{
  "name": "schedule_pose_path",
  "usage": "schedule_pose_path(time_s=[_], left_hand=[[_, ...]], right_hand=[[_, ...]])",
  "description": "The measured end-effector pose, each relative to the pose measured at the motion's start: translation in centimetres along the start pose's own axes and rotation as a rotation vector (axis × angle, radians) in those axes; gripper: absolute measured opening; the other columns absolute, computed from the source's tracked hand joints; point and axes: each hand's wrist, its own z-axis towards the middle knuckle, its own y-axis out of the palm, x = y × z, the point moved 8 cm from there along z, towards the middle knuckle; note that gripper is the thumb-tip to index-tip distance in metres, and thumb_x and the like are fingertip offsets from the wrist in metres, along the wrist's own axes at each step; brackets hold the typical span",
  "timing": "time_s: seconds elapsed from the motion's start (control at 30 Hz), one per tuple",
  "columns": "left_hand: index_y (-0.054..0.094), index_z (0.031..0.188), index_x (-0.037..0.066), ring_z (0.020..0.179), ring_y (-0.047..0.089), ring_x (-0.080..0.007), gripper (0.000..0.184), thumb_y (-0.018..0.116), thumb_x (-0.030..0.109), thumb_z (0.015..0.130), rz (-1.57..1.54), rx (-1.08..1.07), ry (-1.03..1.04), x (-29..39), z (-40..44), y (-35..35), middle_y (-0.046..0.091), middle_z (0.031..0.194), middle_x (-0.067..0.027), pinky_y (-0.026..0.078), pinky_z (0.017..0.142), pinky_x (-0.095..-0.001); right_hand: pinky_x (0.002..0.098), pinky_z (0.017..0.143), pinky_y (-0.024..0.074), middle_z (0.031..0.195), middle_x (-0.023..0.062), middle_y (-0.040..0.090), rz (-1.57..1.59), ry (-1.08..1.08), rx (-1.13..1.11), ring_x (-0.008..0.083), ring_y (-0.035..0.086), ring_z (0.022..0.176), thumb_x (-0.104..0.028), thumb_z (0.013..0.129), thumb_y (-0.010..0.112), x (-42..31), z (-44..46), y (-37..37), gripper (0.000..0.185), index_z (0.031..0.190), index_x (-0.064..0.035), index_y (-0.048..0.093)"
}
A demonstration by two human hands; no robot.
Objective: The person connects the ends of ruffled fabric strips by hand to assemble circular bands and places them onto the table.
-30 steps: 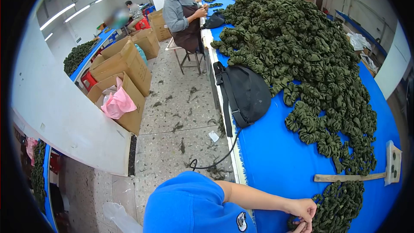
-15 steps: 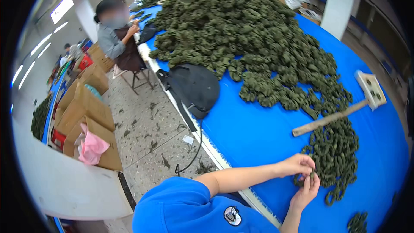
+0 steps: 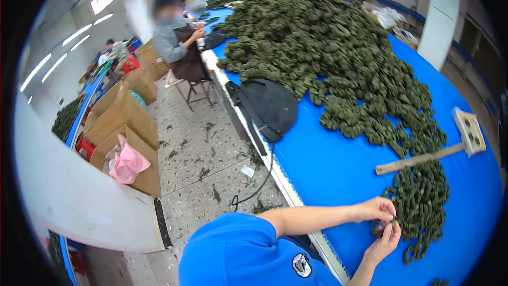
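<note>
My left hand [image 3: 377, 210] reaches in from the left, thumb and fingertips pinched together. Just below it, my right hand [image 3: 385, 241] is pinched too, fingertips almost meeting the left ones. Between them is a small dark green ring-like piece [image 3: 392, 223], mostly hidden by the fingers. Right beside both hands lies a flat spread of similar dark green rings [image 3: 422, 204] on the blue tabletop [image 3: 317, 172]. A wooden-handled tool with a pale rectangular head [image 3: 431, 156] rests across that spread.
A large heap of dark green rings [image 3: 312, 42] covers the table's far part. A black bag [image 3: 272, 108] lies at the left edge, its strap hanging down. Beyond it sits a co-worker [image 3: 177, 47]. Cardboard boxes [image 3: 129, 116] stand left, one with pink plastic [image 3: 128, 164].
The head view has turned left, so the scene sits further right. Both hands stay pinched together at the small dark green piece beside the rings.
</note>
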Motion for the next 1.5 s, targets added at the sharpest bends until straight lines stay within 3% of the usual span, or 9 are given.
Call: schedule_pose_path(time_s=[0.4, 0.53, 0.67, 0.8, 0.83, 0.93, 1.03, 1.17, 1.5], left_hand=[[0.054, 0.079, 0.002, 0.049, 0.052, -0.0108, 0.002, 0.056, 0.002, 0.08, -0.015, -0.018, 0.017, -0.2, -0.2, 0.0, 0.06, 0.066, -0.0072, 0.041, 0.043, -0.0204], [0.058, 0.094, 0.003, 0.062, 0.056, -0.012, 0.016, 0.059, 0.008, 0.078, 0.546, 0.187, 0.1, 2.3, -1.1, -2.5, 0.063, 0.082, -0.0069, 0.045, 0.055, -0.0237], [0.047, 0.107, 0.0, 0.062, 0.055, -0.0152, 0.03, 0.055, 0.008, 0.08, 0.976, 0.679, 0.356, 19.4, -7.6, -9.4, 0.059, 0.078, -0.0089, 0.046, 0.054, -0.0274], [0.031, 0.123, -0.007, 0.06, 0.055, -0.019, 0.047, 0.049, 0.007, 0.081, 1.366, 1.591, 0.829, 46.7, -22.4, -18.6, 0.057, 0.073, -0.0133, 0.046, 0.051, -0.0315], [0.027, 0.129, -0.007, 0.072, 0.059, -0.0343, 0.054, 0.047, 0.01, 0.082, 1.285, 1.778, 0.788, 50.7, -26.2, -18.9, 0.059, 0.094, -0.0246, 0.049, 0.062, -0.0422], [0.056, 0.108, -0.002, 0.08, 0.062, -0.0327, 0.033, 0.049, 0.012, 0.079, 1.662, 1.792, 0.739, 54.5, -28.0, -16.8, 0.063, 0.095, -0.02, 0.049, 0.07, -0.0418], [0.064, 0.095, 0.0, 0.071, 0.061, -0.0239, 0.025, 0.055, 0.015, 0.078, 1.724, 1.084, 0.672, 44.2, -23.2, -12.1, 0.067, 0.088, -0.0091, 0.05, 0.067, -0.0333], [0.066, 0.09, 0.003, 0.07, 0.062, -0.0202, 0.016, 0.06, 0.012, 0.078, 1.729, 0.323, 0.198, 29.1, -20.1, -8.6, 0.067, 0.086, -0.0062, 0.051, 0.065, -0.0302], [0.061, 0.092, 0.003, 0.063, 0.055, -0.0211, 0.009, 0.061, 0.006, 0.083, 1.649, 0.127, 0.42, 25.9, -19.5, -0.9, 0.061, 0.077, -0.0063, 0.046, 0.059, -0.0296]], right_hand=[[0.0249, 0.074, 0.0459, 0.089, 0.0148, 0.061, -0.12, -0.11, 0.03, 0.0185, 0.056, 0.078, -0.013, 0.087, 0.056, 9.2, 4.7, -5.8, 0.023, 0.102, 0.004, 0.056], [0.0252, 0.074, 0.0458, 0.089, 0.0146, 0.06, -0.183, -0.028, -0.008, 0.0183, 0.055, 0.077, -0.013, 0.087, 0.055, 9.7, 5.0, -6.8, 0.024, 0.103, 0.0042, 0.056], [0.025, 0.074, 0.0456, 0.089, 0.0143, 0.06, -0.291, 0.12, -0.186, 0.0181, 0.055, 0.076, -0.014, 0.087, 0.055, 8.2, 3.9, -4.9, 0.025, 0.104, 0.0043, 0.056], [0.0249, 0.073, 0.0457, 0.088, 0.014, 0.06, -0.357, 0.155, -0.164, 0.0178, 0.055, 0.075, -0.014, 0.088, 0.056, 7.8, 3.6, -4.6, 0.025, 0.105, 0.0043, 0.055], [0.0248, 0.073, 0.0457, 0.088, 0.0139, 0.06, -0.368, 0.162, -0.161, 0.0178, 0.055, 0.075, -0.014, 0.088, 0.056, 8.0, 3.6, -4.8, 0.025, 0.105, 0.0043, 0.055], [0.0245, 0.072, 0.0458, 0.086, 0.0137, 0.06, -0.41, 0.199, -0.023, 0.0173, 0.055, 0.074, -0.013, 0.088, 0.056, 11.1, 5.8, -7.7, 0.024, 0.105, 0.0039, 0.055], [0.0244, 0.071, 0.0461, 0.086, 0.0136, 0.06, -0.391, 0.194, -0.039, 0.017, 0.055, 0.073, -0.012, 0.088, 0.056, 10.1, 4.9, -5.4, 0.021, 0.103, 0.0028, 0.055], [0.0246, 0.068, 0.0466, 0.087, 0.0133, 0.059, -0.34, 0.139, -0.162, 0.0168, 0.055, 0.07, -0.011, 0.089, 0.053, 5.6, 2.1, -2.7, 0.014, 0.097, -0.0003, 0.056], [0.0258, 0.066, 0.0475, 0.08, 0.0129, 0.06, -0.232, -0.049, -0.03, 0.0167, 0.056, 0.069, -0.01, 0.088, 0.057, 4.5, 0.8, -2.0, 0.02, 0.102, 0.0028, 0.054]])
